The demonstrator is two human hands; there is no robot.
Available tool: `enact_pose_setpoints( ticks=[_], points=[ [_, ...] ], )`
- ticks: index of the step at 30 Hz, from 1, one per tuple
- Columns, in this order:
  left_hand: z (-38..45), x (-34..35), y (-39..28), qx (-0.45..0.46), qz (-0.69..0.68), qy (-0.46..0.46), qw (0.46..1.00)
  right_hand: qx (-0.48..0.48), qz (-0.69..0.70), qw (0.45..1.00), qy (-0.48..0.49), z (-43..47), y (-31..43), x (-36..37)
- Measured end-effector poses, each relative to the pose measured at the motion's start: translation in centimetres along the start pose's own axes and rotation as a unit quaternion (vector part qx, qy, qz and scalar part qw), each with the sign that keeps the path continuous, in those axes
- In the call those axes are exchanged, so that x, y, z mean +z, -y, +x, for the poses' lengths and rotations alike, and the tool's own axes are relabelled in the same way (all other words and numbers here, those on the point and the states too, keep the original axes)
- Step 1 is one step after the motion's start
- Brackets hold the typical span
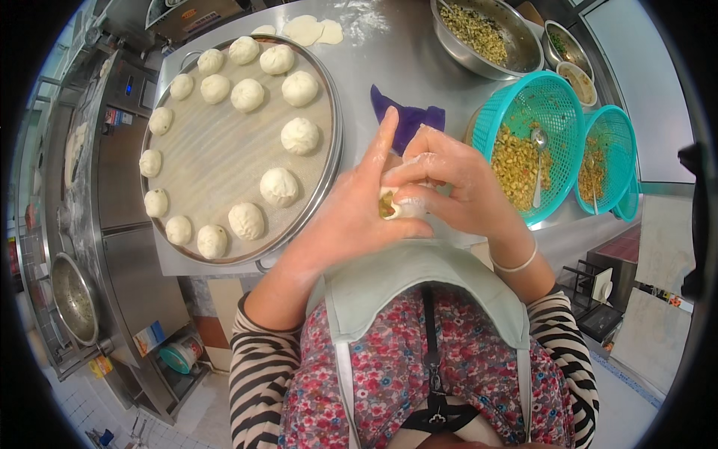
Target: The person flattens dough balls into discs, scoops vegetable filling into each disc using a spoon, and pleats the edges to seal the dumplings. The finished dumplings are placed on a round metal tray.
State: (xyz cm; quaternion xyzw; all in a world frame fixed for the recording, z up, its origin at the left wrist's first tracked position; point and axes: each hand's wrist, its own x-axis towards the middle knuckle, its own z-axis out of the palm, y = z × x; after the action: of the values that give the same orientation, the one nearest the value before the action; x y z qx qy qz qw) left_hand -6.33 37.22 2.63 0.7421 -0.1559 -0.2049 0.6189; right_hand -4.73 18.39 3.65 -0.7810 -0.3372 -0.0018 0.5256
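Observation:
A partly closed filled bun (pixel 408 205) rests in my left hand (pixel 359 193), whose index finger points up and away. Yellowish filling shows through the gap in its white dough. The fingers and thumb of my right hand (pixel 457 179) pinch the dough edge from the right. Flour dusts both hands. To the left, a round steamer tray (pixel 224 157) carries several pleated white buns (pixel 279 187) set mostly around its rim. A purple cloth (pixel 412 120) lies on the table just beyond my fingers.
Right of my hands stands a teal plastic basket (pixel 566 95) of chopped filling with a spoon (pixel 539 163); a second teal basket (pixel 628 151) adjoins it. A steel bowl (pixel 521 59) of filling sits at the back. Flat dough wrappers (pixel 305 31) lie beyond the tray on the steel table (pixel 387 62).

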Motion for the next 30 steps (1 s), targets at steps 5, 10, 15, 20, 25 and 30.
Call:
enact_pose_setpoints(
  ticks=[5, 10, 15, 20, 25, 30],
  points=[
    [0.0, 0.0, 1.0, 0.060, 0.024, 0.000, 0.998, 0.015, -0.043, 0.998, -0.042, -0.6, -0.7, 0.5],
    [-0.1, -0.6, 0.6, 0.000, 0.016, -0.001, 1.000, 0.013, -0.020, 0.999, -0.048, -0.5, 0.6, 0.4],
    [-0.1, -0.5, 0.6, 0.012, 0.040, -0.009, 0.999, -0.026, -0.043, 0.998, -0.036, -1.0, 0.0, 0.4],
    [0.0, -0.5, 0.6, 0.016, 0.074, 0.001, 0.997, 0.008, 0.002, 1.000, -0.021, -0.8, -0.2, 0.1],
    [0.3, -0.7, 0.6, 0.050, 0.086, 0.028, 0.995, 0.065, 0.033, 0.997, 0.023, 0.6, 0.5, -0.9],
    [0.6, -1.0, 0.2, 0.041, 0.093, 0.039, 0.994, 0.053, 0.064, 0.996, 0.037, 0.8, -0.3, -0.7]
  ],
)
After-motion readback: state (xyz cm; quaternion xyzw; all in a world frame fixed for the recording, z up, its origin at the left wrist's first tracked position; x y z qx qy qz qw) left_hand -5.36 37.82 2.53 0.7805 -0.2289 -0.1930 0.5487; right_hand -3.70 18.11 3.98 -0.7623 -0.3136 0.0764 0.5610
